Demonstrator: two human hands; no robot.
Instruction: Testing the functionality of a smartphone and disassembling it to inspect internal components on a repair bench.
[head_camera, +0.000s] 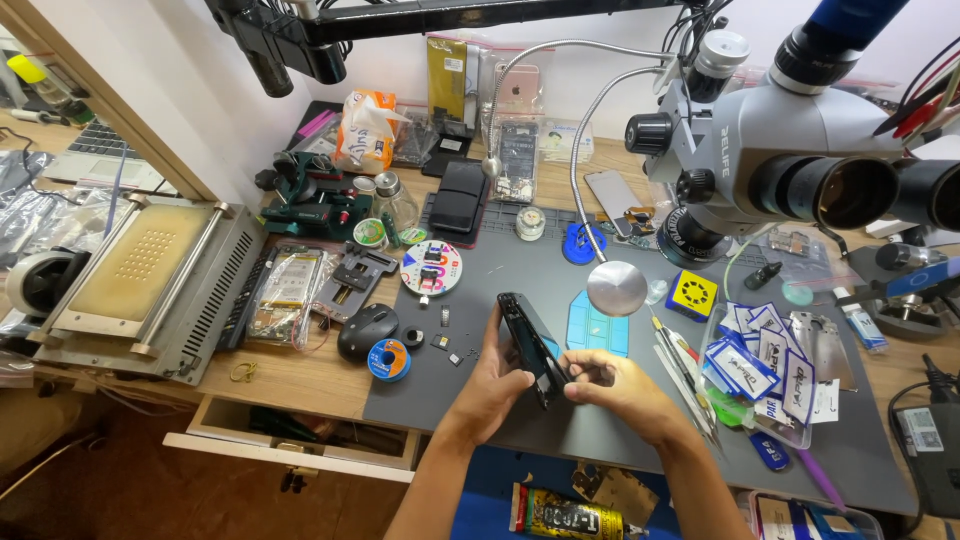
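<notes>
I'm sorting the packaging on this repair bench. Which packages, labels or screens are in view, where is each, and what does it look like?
Adhesive tube: bottom edge, lying flat, yellow and black.
Sachets: clear tray at right, small white and blue packets.
Plastic bag: back of bench, crumpled, orange and white.
Round label: mat's upper left, white disc with coloured marks.
Phone: held in both hands over the mat, black, edge-on.

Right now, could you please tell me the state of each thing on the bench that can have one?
Black phone: held on edge, off the mat.
Left hand: gripping the phone.
Right hand: gripping the phone's lower end.
Drawer: pulled open.
Round mirror: tilted up on its gooseneck.
Computer mouse: lying untouched.
</notes>
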